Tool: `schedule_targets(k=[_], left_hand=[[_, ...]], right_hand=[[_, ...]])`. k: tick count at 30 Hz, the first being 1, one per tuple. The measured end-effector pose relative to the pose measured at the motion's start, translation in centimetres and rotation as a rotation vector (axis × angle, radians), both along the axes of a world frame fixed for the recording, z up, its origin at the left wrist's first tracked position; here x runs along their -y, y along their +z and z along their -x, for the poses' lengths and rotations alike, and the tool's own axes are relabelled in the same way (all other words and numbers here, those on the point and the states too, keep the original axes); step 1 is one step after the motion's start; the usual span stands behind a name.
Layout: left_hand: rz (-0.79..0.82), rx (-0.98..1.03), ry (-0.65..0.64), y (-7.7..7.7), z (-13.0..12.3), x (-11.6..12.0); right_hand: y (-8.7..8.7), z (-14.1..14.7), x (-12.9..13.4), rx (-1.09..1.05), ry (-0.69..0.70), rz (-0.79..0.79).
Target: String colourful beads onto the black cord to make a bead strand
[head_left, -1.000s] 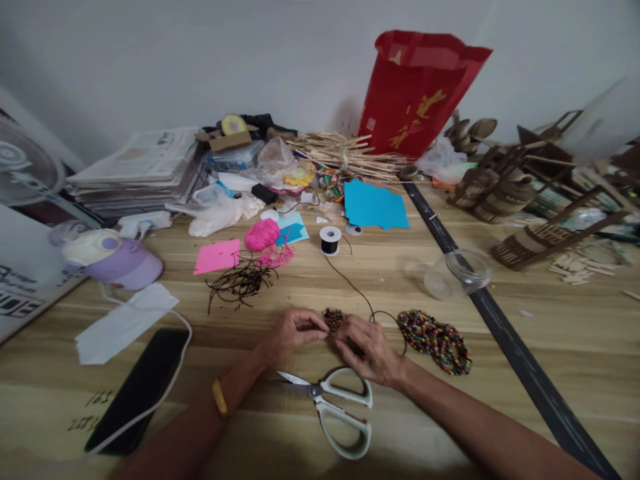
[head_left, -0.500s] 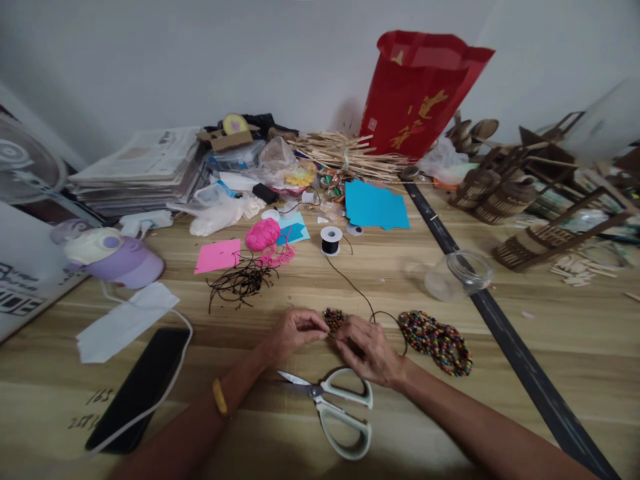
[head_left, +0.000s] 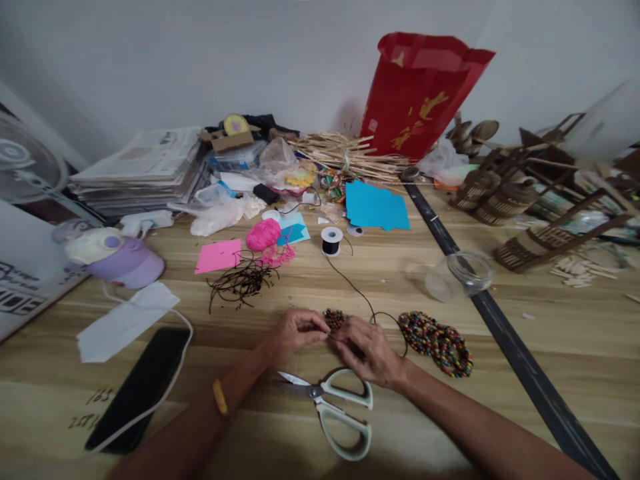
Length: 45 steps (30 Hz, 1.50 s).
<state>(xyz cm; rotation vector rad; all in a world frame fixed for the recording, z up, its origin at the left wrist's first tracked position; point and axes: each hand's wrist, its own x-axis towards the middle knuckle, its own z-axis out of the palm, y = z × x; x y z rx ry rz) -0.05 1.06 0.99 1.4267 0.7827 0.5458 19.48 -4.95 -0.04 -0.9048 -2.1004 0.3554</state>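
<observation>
My left hand point(head_left: 299, 332) and my right hand point(head_left: 369, 348) meet over the table, fingertips almost touching, both pinching a black cord point(head_left: 350, 281). The cord runs from a white spool point(head_left: 331, 241) and loops beside my right hand. Whether a bead sits between the fingertips is too small to tell. A small pile of brown beads point(head_left: 334, 317) lies just behind the fingers, partly hidden by my right hand. To the right is a coiled string of multicoloured beads point(head_left: 436, 343). Scissors point(head_left: 320, 393) with white handles lie slightly apart, in front of my hands.
Cut black cords point(head_left: 243, 279), pink yarn point(head_left: 263, 235) and a pink paper point(head_left: 218, 256) lie at the back left. A phone point(head_left: 143, 390) with a white cable is at the left. A clear jar point(head_left: 457, 276) and bamboo baskets point(head_left: 535, 243) stand at the right.
Hardly anything differs. Both hands keep their pinch in the same place, with at most a tiny shift of the fingertips.
</observation>
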Motion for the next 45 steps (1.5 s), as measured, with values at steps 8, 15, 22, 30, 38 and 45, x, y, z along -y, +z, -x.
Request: schedule_targets(k=[8,15,22,30,38,45], left_hand=[[-0.010,0.015,-0.022,-0.30,0.06,-0.06],[-0.029,0.002,-0.019,-0.40,0.11,-0.19],[0.015,0.016,-0.022,-0.18,0.00,-0.07],[0.047,0.008,-0.018,-0.18,-0.04,0.01],[0.071,0.017,-0.010,-0.28,-0.10,0.01],[0.089,0.020,-0.008,-0.35,-0.17,-0.03]], right_hand=[[-0.18,-0.04,-0.01,0.010,-0.005,-0.005],[-0.08,-0.03,0.00,0.009,-0.010,-0.016],[-0.08,0.00,0.00,0.007,-0.020,-0.022],[-0.36,-0.02,-0.06,0.014,-0.021,-0.035],[-0.19,0.05,-0.02,0.030,-0.025,-0.027],[-0.31,0.02,0.01,0.040,-0.003,-0.030]])
